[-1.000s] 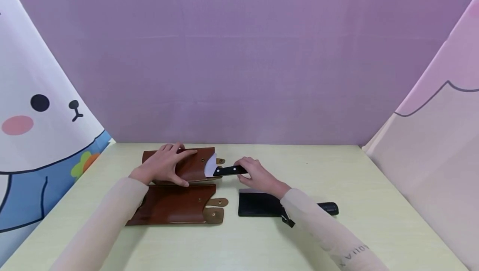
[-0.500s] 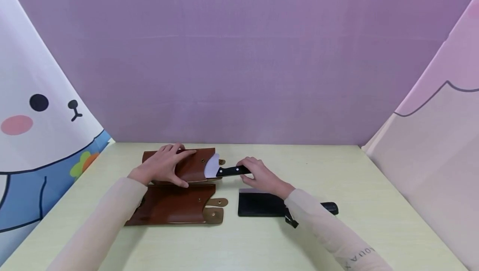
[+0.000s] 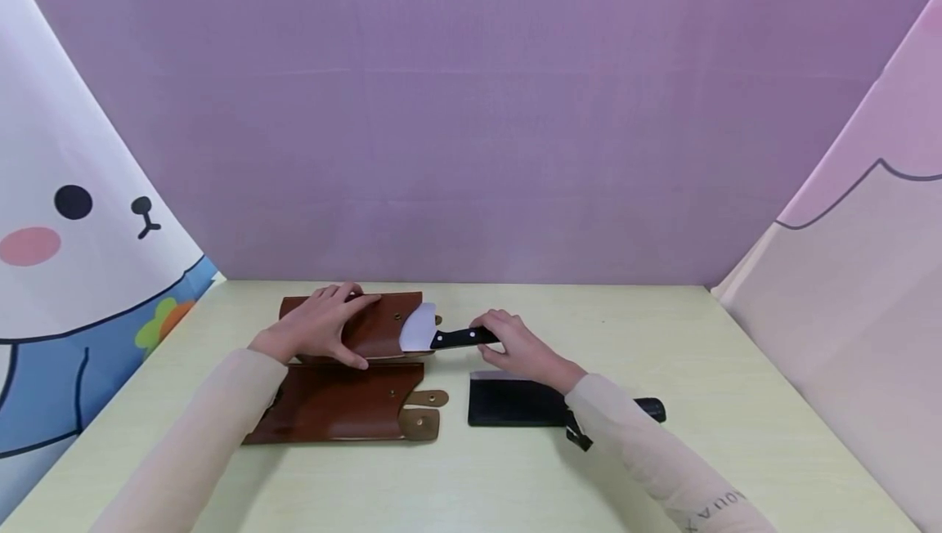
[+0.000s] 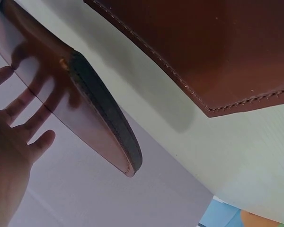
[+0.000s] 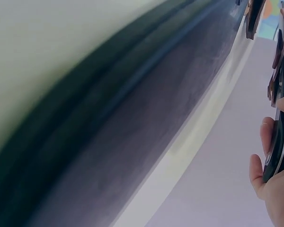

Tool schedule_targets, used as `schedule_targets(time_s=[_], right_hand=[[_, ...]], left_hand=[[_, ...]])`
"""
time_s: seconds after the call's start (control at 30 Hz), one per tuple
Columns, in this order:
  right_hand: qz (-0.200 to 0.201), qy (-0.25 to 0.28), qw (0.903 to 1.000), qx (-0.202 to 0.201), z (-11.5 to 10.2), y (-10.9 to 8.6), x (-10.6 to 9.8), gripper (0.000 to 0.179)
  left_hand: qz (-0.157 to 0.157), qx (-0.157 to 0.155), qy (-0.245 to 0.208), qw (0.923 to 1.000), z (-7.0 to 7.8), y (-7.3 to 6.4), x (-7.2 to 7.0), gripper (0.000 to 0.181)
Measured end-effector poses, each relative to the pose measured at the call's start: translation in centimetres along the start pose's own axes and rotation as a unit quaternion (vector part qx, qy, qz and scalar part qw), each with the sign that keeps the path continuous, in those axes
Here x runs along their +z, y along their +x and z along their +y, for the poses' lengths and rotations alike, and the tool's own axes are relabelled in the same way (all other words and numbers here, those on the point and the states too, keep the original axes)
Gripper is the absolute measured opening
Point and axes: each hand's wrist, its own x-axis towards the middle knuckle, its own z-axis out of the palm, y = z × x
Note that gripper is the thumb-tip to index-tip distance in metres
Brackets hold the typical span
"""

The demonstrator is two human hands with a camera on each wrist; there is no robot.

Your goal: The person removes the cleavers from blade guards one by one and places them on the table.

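In the head view, my left hand (image 3: 321, 322) holds the far brown leather knife sheath (image 3: 383, 327) across its middle, thumb at the near edge and fingers over the top. The left wrist view shows its fingers (image 4: 34, 113) against the leather. My right hand (image 3: 524, 347) pinches the black riveted handle of a kitchen knife (image 3: 458, 338). A broad part of its pale blade (image 3: 419, 329) shows at the sheath's mouth; the rest is hidden inside. Nearer me lies a second brown leather sheath (image 3: 346, 402), its strap and flap pointing right.
A black cleaver (image 3: 515, 402) with a light edge lies below my right forearm; its handle (image 3: 651, 409) sticks out to the right, partly hidden by the sleeve. The pale table (image 3: 456, 484) meets a purple backdrop (image 3: 471, 149) at the back, with printed cloths at both sides.
My right hand has drawn the knife slightly to the right, so more blade shows outside the sheath. My left hand stays almost in place on the sheath.
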Motion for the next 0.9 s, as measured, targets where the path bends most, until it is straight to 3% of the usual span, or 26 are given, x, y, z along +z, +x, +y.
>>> schedule_targets(time_s=[0.9], right_hand=[[0.000, 0.014, 0.9997, 0.020, 0.6, -1.3, -0.8, 0.027]], left_hand=[[-0.008, -0.014, -0.007, 0.9999, -0.5, -0.2, 0.1, 0.105]])
